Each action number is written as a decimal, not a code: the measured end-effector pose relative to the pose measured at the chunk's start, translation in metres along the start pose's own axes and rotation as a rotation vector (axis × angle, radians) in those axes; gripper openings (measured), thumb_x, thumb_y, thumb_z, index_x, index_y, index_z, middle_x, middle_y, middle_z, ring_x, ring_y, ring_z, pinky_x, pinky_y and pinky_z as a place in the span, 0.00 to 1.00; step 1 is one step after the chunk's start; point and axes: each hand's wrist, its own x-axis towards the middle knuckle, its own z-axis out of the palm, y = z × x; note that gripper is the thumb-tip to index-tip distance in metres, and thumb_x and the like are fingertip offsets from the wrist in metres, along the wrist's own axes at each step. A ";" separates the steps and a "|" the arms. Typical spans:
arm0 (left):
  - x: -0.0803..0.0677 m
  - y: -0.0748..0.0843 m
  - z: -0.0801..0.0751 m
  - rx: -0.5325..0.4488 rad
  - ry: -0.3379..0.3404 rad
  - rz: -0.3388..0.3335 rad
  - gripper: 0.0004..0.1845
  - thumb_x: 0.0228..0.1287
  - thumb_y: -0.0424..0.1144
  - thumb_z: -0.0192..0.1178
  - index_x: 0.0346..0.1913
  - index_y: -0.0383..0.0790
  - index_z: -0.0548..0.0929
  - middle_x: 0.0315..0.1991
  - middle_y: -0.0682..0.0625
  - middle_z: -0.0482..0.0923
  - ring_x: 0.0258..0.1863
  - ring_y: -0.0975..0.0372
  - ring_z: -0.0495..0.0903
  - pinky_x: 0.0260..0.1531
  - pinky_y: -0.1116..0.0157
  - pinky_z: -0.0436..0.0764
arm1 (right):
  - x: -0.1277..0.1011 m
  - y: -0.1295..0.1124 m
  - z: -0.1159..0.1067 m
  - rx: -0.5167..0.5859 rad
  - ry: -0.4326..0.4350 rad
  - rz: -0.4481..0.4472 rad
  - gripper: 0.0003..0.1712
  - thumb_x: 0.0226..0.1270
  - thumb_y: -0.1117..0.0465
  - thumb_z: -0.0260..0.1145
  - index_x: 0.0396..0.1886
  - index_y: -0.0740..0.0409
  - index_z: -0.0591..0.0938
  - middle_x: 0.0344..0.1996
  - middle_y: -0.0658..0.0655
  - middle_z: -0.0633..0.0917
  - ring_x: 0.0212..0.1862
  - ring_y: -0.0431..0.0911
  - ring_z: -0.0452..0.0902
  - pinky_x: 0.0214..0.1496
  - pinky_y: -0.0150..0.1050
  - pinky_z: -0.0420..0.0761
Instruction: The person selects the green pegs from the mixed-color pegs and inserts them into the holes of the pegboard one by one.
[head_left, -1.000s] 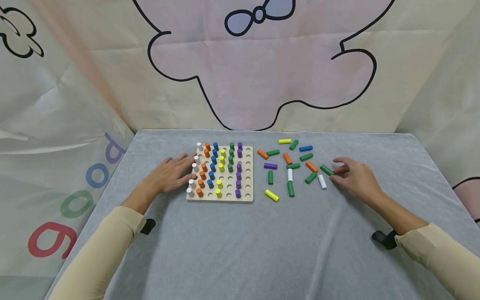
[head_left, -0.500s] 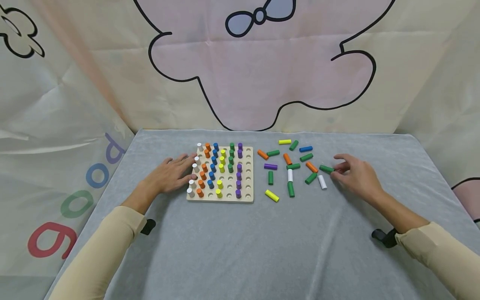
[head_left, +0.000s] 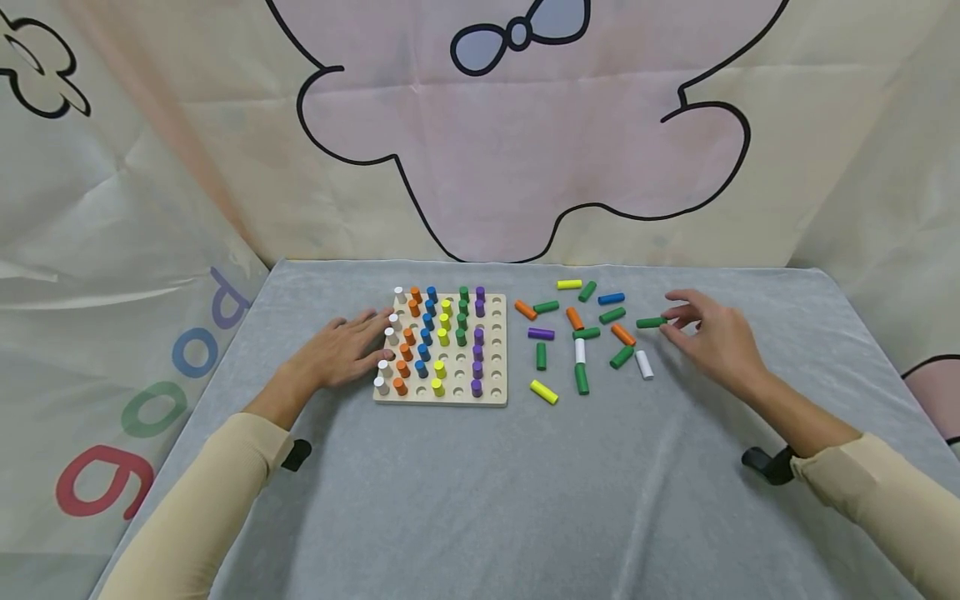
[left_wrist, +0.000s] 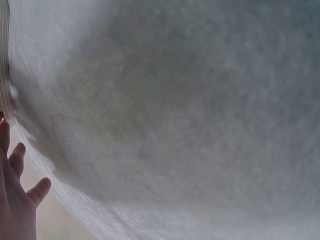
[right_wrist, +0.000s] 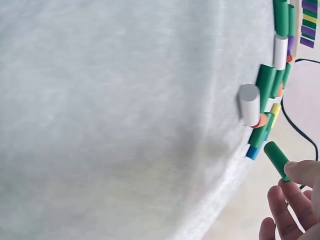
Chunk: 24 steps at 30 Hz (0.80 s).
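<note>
Pegboard [head_left: 442,399] on surface [head_left: 480,500], left hand [head_left: 347,350] at its left edge, fingers [head_left: 366,328] extended, right hand [head_left: 716,343] pinching green peg [head_left: 649,322] by one end.

the wrist views' edges cut off both hands [left_wrist: 17,205] [right_wrist: 299,202].

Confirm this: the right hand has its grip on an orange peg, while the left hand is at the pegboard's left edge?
Wrong colour: the right hand has its grip on a green peg, as the right wrist view shows. The left hand is at the left edge of the pegboard.
</note>
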 end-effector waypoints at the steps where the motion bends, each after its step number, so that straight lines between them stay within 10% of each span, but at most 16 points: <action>1: 0.000 0.000 0.000 0.000 0.000 -0.001 0.42 0.76 0.62 0.44 0.80 0.41 0.47 0.78 0.44 0.53 0.77 0.47 0.51 0.68 0.38 0.56 | 0.001 -0.002 0.000 0.000 0.015 -0.009 0.27 0.59 0.68 0.74 0.59 0.65 0.77 0.38 0.65 0.89 0.36 0.57 0.84 0.39 0.47 0.75; 24: -0.002 -0.001 -0.002 0.010 0.014 0.021 0.41 0.76 0.61 0.44 0.80 0.40 0.49 0.78 0.43 0.53 0.77 0.46 0.52 0.67 0.37 0.57 | 0.006 -0.057 0.012 0.150 0.033 -0.205 0.27 0.55 0.70 0.77 0.55 0.62 0.80 0.37 0.56 0.90 0.37 0.48 0.83 0.37 0.29 0.74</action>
